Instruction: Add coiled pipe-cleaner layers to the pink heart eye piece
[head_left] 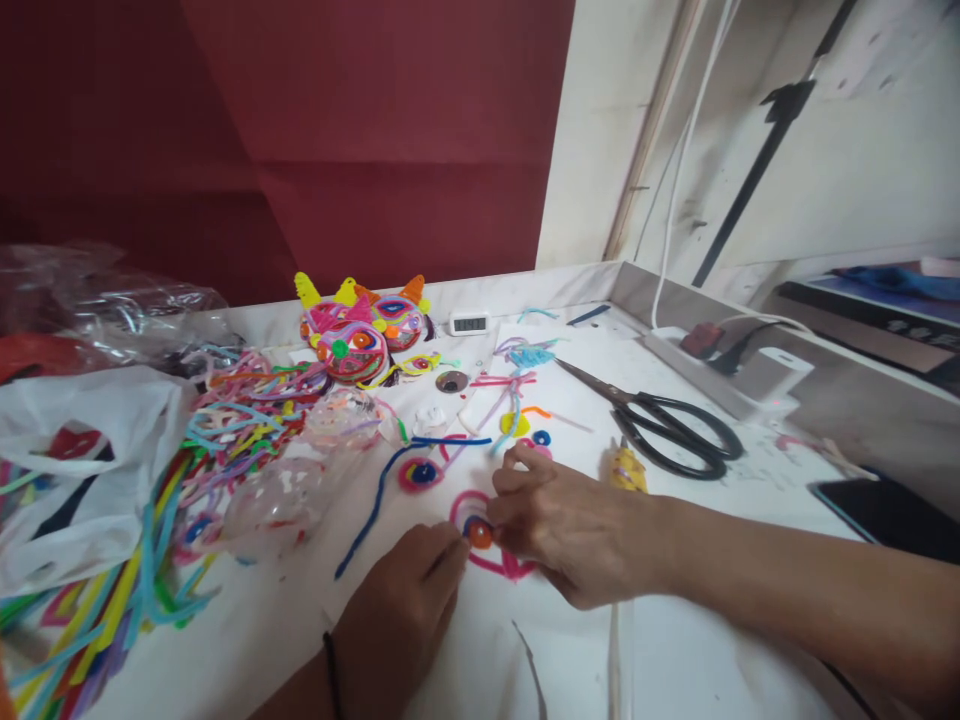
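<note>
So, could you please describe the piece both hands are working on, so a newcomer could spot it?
On the white table, between the left hand and right hand, lies a pink pipe-cleaner loop. Unlike the pink-and-blue coil beyond, it holds an orange disc.

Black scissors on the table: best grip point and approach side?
Take the scissors at the two handle loops, coming from the near right. They lie flat, blades closed and pointing far-left, loops toward the person. The right hand is nearest; the yellow object beside the loops leaves little room on the left.
</note>
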